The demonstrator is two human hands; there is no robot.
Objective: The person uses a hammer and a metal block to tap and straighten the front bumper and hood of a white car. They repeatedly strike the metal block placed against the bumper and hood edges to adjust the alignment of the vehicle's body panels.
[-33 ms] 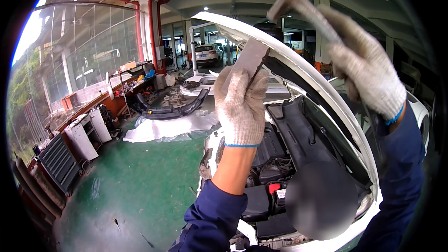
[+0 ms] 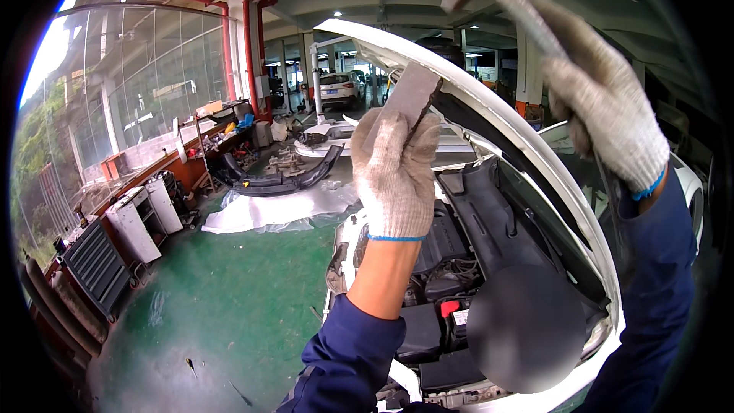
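Note:
My left hand (image 2: 395, 176), in a knitted white glove, grips a flat grey-brown block (image 2: 416, 92) with the thumb across its face. The block's upper end is at the front edge of a raised white car hood (image 2: 527, 134); whether they touch, I cannot tell. My right hand (image 2: 608, 99), gloved alike, is closed around the handle of a hammer (image 2: 524, 19). The hammer is lifted above and to the right of the block, its head cut off by the top of the picture. Beneath both hands lies the open engine bay (image 2: 440, 252).
A blurred dark round patch (image 2: 527, 329) covers part of the engine bay. On the green floor (image 2: 229, 291) lie a black bumper (image 2: 279, 180), white sheeting (image 2: 267, 210) and a screwdriver (image 2: 191, 368). A grey drawer cabinet (image 2: 95, 264) stands at left; a white car (image 2: 340, 89) is farther back.
My right hand and the hammer have shifted slightly up and to the right. My left hand and the block look unmoved.

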